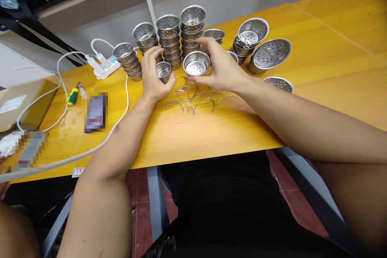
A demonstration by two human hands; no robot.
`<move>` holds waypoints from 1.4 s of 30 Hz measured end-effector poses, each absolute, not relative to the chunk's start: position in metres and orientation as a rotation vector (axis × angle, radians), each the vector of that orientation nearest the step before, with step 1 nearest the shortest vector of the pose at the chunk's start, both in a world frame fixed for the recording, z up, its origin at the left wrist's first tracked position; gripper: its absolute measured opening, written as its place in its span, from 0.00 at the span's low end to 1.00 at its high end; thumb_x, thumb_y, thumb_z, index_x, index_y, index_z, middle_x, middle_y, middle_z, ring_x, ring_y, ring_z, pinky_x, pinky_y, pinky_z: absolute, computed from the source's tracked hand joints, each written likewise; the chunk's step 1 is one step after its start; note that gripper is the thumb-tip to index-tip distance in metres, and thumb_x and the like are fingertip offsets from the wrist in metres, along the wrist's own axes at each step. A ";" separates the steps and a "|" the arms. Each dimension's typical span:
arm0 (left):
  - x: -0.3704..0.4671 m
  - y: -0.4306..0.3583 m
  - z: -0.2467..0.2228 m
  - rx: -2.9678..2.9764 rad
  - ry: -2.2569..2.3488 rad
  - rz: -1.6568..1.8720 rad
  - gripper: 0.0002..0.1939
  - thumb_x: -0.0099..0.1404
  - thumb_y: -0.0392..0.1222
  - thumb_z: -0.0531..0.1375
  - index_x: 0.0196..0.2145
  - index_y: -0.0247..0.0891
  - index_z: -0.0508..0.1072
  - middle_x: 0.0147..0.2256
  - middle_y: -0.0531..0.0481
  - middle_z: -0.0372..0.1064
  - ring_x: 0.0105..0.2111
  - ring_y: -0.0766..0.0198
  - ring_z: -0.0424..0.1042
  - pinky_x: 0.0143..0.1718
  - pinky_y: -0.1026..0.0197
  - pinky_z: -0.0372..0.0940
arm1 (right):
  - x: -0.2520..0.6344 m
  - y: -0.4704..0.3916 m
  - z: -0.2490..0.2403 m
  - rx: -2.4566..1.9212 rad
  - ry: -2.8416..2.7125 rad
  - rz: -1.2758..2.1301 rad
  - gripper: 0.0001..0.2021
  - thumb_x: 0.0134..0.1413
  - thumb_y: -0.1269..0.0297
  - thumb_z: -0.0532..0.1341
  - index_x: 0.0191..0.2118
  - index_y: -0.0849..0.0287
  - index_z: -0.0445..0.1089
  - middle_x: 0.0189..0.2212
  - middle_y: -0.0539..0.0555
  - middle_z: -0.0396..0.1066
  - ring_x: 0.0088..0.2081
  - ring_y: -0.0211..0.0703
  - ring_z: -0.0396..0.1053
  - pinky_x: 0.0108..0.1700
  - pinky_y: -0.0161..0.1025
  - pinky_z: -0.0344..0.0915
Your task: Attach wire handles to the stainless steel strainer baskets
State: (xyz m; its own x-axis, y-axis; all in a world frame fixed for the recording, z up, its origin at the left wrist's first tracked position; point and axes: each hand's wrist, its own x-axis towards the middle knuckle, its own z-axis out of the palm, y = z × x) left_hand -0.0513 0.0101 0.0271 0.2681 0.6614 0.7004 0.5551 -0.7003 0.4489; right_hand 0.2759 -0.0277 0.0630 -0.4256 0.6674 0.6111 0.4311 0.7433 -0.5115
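My left hand [153,78] curves around a small perforated metal cup [164,71], thumb at its near side and fingers behind. With thumb and fingers spread across its right side, my right hand [222,66] grips a wider perforated metal cup [196,64]. Just in front of this cup lies a loose heap of thin curved metal wires [193,98]. Behind both hands rise tall stacks of perforated cups, among them a middle stack [168,28] and a right stack [192,20]. Another cup is partly hidden behind my right hand.
More cups stand at right, including a tilted wide one [272,54] and one [279,84] partly behind my forearm. Leftward are a power strip [105,66], a white cable [127,100], a screwdriver [73,96], a phone [96,113] and a cardboard box [27,100]. Another person sits at left.
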 end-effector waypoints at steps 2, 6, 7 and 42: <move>-0.036 0.000 0.028 2.490 1.011 1.367 0.53 0.69 0.79 0.76 0.80 0.56 0.64 0.80 0.38 0.66 0.85 0.27 0.66 0.89 0.21 0.64 | 0.274 -0.029 0.061 -0.830 -2.053 0.367 0.53 0.70 0.41 0.81 0.89 0.48 0.59 0.79 0.68 0.73 0.78 0.80 0.73 0.81 0.76 0.72; -0.007 -0.009 0.008 2.501 0.773 1.312 0.59 0.75 0.84 0.69 0.86 0.56 0.50 0.82 0.36 0.64 0.83 0.32 0.72 0.83 0.27 0.74 | 0.268 -0.034 0.058 -0.811 -2.041 0.448 0.52 0.70 0.39 0.81 0.89 0.49 0.60 0.76 0.67 0.76 0.79 0.78 0.74 0.80 0.73 0.74; -0.003 -0.007 0.001 2.487 0.754 1.287 0.60 0.75 0.84 0.68 0.87 0.57 0.47 0.83 0.36 0.63 0.83 0.33 0.73 0.84 0.28 0.74 | 0.266 -0.035 0.057 -0.806 -2.049 0.465 0.52 0.69 0.39 0.81 0.88 0.49 0.62 0.76 0.67 0.76 0.78 0.78 0.74 0.81 0.73 0.74; -0.012 0.003 -0.004 2.306 1.072 1.334 0.54 0.71 0.85 0.71 0.77 0.51 0.63 0.72 0.37 0.74 0.77 0.35 0.76 0.85 0.28 0.70 | 0.268 -0.032 0.048 -0.673 -2.669 0.084 0.13 0.82 0.61 0.65 0.49 0.53 0.90 0.53 0.67 0.85 0.60 0.70 0.73 0.65 0.64 0.65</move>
